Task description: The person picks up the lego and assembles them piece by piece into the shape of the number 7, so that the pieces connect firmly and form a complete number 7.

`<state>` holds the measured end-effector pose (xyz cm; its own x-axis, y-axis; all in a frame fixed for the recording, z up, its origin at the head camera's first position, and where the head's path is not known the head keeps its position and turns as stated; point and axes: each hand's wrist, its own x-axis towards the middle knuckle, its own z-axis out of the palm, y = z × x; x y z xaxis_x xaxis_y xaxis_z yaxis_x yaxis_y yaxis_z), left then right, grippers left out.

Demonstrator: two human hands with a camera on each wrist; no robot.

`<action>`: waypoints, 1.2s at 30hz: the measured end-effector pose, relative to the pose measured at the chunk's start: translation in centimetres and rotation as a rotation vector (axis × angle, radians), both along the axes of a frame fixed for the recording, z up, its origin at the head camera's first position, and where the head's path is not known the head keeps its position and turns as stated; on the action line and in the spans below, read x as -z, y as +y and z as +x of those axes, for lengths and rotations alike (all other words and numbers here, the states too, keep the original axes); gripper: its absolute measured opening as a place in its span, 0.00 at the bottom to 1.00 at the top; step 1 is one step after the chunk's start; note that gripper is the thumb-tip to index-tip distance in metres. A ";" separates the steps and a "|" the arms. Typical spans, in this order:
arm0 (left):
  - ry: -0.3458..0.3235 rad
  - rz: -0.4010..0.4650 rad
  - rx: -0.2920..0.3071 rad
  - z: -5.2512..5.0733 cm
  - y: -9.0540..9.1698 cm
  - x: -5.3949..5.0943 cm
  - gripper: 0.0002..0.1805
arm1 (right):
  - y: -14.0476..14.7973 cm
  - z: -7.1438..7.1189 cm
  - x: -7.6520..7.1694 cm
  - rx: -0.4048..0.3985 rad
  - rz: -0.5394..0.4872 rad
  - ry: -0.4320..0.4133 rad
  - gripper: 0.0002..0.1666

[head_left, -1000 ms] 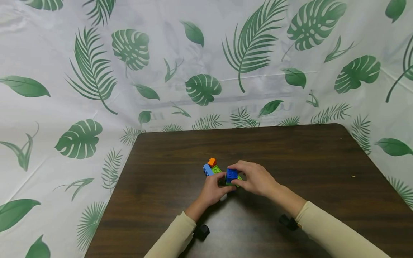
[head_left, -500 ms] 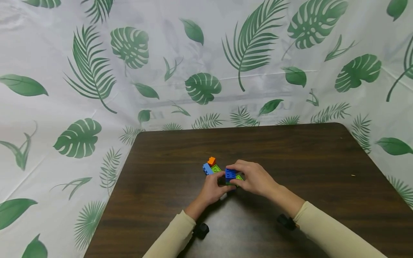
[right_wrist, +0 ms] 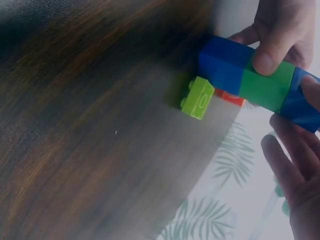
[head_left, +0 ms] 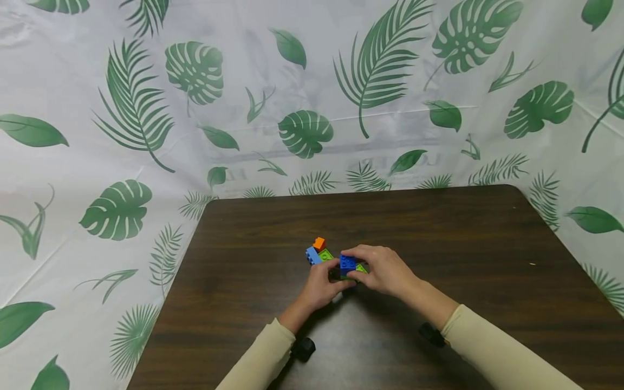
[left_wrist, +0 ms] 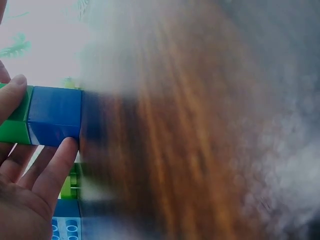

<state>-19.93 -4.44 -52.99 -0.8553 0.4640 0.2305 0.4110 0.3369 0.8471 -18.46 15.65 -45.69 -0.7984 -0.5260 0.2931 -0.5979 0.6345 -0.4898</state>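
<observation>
A stack of toy building bricks stands between both hands: a lower blue brick (left_wrist: 55,116), a green brick (right_wrist: 267,86) in the middle and an upper blue brick (head_left: 348,264). My left hand (head_left: 319,285) holds the lower part of the stack, its thumb on the green brick in the right wrist view. At the top, my right hand (head_left: 387,271) pinches the upper blue brick between thumb and fingers. The bricks meet face to face in the right wrist view. Fingers hide part of the stack in every view.
Beyond the left hand lie an orange brick (head_left: 319,244), a lime green brick (head_left: 325,255) and a light blue brick (head_left: 313,256). Another lime brick (right_wrist: 198,98) lies close beside the stack. A leaf-patterned sheet (head_left: 312,97) hangs behind the dark wooden table (head_left: 439,227).
The upper blue brick and right hand shift very slightly left in the head view, which itself drifts a little. Both hands keep their hold on the stack.
</observation>
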 end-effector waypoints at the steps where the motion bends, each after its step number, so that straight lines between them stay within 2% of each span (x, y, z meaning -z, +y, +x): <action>1: 0.000 -0.003 0.000 0.0 0.0 -0.1 0.18 | 0.0 0.0 0.0 0.005 0.008 0.005 0.29; 7: -0.006 -0.028 0.011 0.2 -0.2 -0.7 0.19 | -0.3 0.1 -0.2 0.018 0.032 -0.014 0.29; 14: -0.034 0.094 0.012 0.3 -0.3 -1.4 0.18 | -0.5 0.2 -0.3 0.040 0.054 -0.036 0.29; 21: -0.042 0.096 0.012 0.3 -0.2 -1.3 0.16 | 0.0 -0.2 -0.1 0.018 -0.006 -0.104 0.29; 24: -0.037 0.088 0.018 0.3 -0.2 -1.4 0.16 | 0.5 -0.9 -0.2 -0.024 -0.060 -0.198 0.27; 26: -0.033 0.086 0.021 0.2 -0.2 -1.4 0.16 | 0.9 -1.7 -0.3 -0.046 -0.135 -0.305 0.24; 28: -0.033 0.081 0.019 0.2 -0.2 -1.4 0.17 | 1.1 -2.6 -0.1 -0.037 -0.243 -0.430 0.23; 30: -0.032 0.075 0.012 0.2 -0.2 -1.4 0.18 | 1.2 -3.6 0.5 0.001 -0.312 -0.503 0.22; 32: -0.042 0.070 0.009 0.2 -0.2 -1.4 0.18 | 1.1 -4.5 1.5 0.042 -0.316 -0.514 0.20; 36: -0.059 0.068 0.015 0.3 0.0 -1.4 0.19 | 0.3 -5.5 3.8 0.118 -0.132 -0.421 0.10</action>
